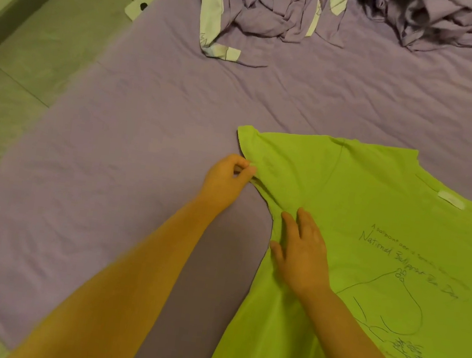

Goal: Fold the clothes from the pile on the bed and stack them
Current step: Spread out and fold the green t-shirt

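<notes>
Two hands work one green T-shirt (pixel 374 215) spread flat on the bed (pixel 113 147). Left hand (pixel 226 177) pinches the sleeve edge; right hand (pixel 300 250), fingers flat, presses the shirt body beside it. Sleeve lies outward, likely folding inward toward the right hand.

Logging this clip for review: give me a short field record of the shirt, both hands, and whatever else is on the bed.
garment: green T-shirt lying flat on the purple sheet, print side up
left hand: pinches the sleeve edge
right hand: flat on the shirt near the armpit
pile: crumpled purple and white clothes at the far end
fold state: not yet folded
</notes>
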`<state>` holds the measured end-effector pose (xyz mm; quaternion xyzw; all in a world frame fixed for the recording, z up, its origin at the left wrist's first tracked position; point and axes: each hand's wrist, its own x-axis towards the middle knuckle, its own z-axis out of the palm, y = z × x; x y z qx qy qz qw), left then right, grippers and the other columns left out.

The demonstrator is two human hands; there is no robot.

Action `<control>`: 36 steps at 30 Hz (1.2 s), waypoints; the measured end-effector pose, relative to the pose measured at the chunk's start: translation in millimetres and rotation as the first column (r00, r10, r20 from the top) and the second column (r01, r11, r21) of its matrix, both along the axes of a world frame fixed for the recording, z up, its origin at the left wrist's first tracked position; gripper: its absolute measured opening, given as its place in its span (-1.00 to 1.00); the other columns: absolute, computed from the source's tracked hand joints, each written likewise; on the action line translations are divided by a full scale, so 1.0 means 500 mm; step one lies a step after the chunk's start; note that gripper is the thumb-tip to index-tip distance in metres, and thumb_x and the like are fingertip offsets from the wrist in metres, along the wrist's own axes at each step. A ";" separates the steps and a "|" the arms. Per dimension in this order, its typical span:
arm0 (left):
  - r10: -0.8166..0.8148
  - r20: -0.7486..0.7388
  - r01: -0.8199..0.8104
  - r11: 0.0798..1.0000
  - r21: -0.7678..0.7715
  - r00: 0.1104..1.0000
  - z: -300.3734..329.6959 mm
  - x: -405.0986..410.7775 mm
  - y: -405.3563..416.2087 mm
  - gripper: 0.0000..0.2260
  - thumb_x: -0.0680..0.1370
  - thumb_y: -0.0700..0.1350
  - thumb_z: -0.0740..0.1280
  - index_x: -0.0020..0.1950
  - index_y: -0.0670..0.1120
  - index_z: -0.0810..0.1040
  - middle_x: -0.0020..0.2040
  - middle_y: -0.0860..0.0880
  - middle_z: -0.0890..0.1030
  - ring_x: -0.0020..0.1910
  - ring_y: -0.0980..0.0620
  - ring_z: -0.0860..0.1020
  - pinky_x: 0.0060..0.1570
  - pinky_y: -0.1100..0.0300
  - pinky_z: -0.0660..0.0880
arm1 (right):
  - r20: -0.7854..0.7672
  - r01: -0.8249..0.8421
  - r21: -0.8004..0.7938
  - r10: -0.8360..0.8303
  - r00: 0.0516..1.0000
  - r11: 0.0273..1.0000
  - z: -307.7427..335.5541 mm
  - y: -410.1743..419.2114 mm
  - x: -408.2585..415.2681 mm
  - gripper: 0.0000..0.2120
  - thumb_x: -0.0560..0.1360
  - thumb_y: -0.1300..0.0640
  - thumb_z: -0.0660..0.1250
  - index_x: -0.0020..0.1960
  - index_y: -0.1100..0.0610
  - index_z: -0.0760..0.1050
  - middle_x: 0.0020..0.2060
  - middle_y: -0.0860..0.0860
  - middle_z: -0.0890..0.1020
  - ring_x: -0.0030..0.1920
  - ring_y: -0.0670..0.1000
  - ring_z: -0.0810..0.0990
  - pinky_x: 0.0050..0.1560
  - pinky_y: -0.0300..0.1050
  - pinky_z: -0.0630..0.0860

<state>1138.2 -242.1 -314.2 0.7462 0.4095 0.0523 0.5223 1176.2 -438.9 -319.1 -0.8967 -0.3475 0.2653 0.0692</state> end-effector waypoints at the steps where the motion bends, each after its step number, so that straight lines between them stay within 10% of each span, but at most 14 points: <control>1: 0.022 0.018 -0.022 1.000 -0.005 1.000 -0.001 -0.003 0.006 -0.87 0.54 -0.19 0.35 0.00 -0.26 0.55 -0.06 -0.15 0.59 -0.08 0.01 0.51 -0.04 0.22 0.43 | 0.000 0.001 -0.002 -0.001 1.000 1.000 0.000 0.000 -0.001 -0.41 0.58 -0.08 0.17 0.53 0.07 0.08 0.53 0.14 0.01 0.53 0.11 -0.01 0.49 -0.05 -0.04; 6: -0.040 0.028 0.041 0.998 -0.042 0.999 0.008 -0.014 0.016 -0.96 0.60 -0.20 0.26 -0.04 -0.16 0.45 -0.34 -0.02 0.42 -0.29 0.06 0.39 -0.17 0.14 0.36 | 0.010 0.013 -0.003 -0.013 1.000 1.000 0.000 0.000 -0.005 -0.41 0.59 -0.09 0.14 0.53 0.05 0.05 0.54 0.12 -0.02 0.53 0.09 -0.05 0.48 -0.06 -0.06; 10: -0.154 -0.241 0.228 0.920 0.319 0.958 0.004 -0.011 0.015 -0.80 0.63 -0.11 0.19 0.08 -0.22 0.50 -0.03 -0.24 0.60 -0.01 -0.23 0.53 0.02 -0.05 0.38 | 0.001 0.020 0.016 -0.020 1.000 1.000 0.001 -0.001 -0.005 -0.40 0.58 -0.10 0.15 0.54 0.05 0.04 0.54 0.12 -0.02 0.53 0.09 -0.06 0.49 -0.05 -0.07; 18: -0.168 -0.691 0.570 0.715 0.406 0.703 0.016 -0.048 0.018 -0.61 0.57 -0.11 0.23 0.40 -0.04 0.30 0.11 -0.13 0.57 0.15 -0.17 0.46 -0.02 0.07 0.29 | 0.088 0.059 0.119 -0.069 0.994 0.991 0.010 -0.005 -0.022 -0.49 0.51 -0.03 0.34 0.37 0.17 0.41 0.43 0.25 0.30 0.45 0.26 0.24 0.41 0.19 0.18; 22: -0.218 -0.292 0.365 0.541 0.758 0.931 0.032 -0.010 -0.019 -0.66 0.39 -0.29 0.35 0.16 -0.16 0.59 -0.07 -0.19 0.63 -0.07 -0.24 0.58 -0.18 0.04 0.46 | 0.169 -0.017 0.094 0.001 0.986 0.995 0.003 -0.008 -0.032 -0.49 0.44 -0.09 0.36 0.32 0.10 0.49 0.36 0.26 0.40 0.38 0.32 0.34 0.30 0.35 0.24; 24: -0.535 -0.210 0.507 0.502 0.701 0.819 0.015 0.015 -0.070 -0.66 0.42 -0.26 0.32 0.19 -0.19 0.59 0.09 -0.27 0.61 0.09 -0.29 0.57 0.02 -0.07 0.51 | 0.175 -0.090 0.050 0.080 0.981 0.995 -0.003 -0.010 -0.036 -0.48 0.42 -0.16 0.37 0.32 0.02 0.48 0.36 0.29 0.38 0.37 0.36 0.32 0.28 0.41 0.23; 27: -0.636 -0.552 0.835 0.321 0.446 0.539 -0.036 0.011 -0.118 -0.56 0.64 0.09 0.04 0.53 0.10 0.14 0.56 -0.03 0.07 0.54 -0.12 0.01 0.44 -0.17 -0.04 | 0.141 -0.163 0.032 0.157 0.978 0.986 -0.003 -0.028 -0.033 -0.52 0.46 -0.24 0.18 0.24 -0.01 0.55 0.37 0.29 0.37 0.39 0.35 0.30 0.29 0.42 0.24; 36: -0.487 -0.713 0.862 0.334 0.380 0.504 -0.024 -0.051 -0.234 -0.45 0.62 0.10 0.08 0.56 0.02 -0.01 0.57 -0.15 -0.06 0.53 -0.25 -0.11 0.34 -0.33 -0.31 | 0.166 -0.077 -0.088 0.090 0.982 0.993 0.041 -0.277 -0.134 -0.47 0.50 -0.16 0.06 0.40 0.00 0.39 0.42 0.11 0.35 0.41 0.24 0.30 0.38 0.25 0.10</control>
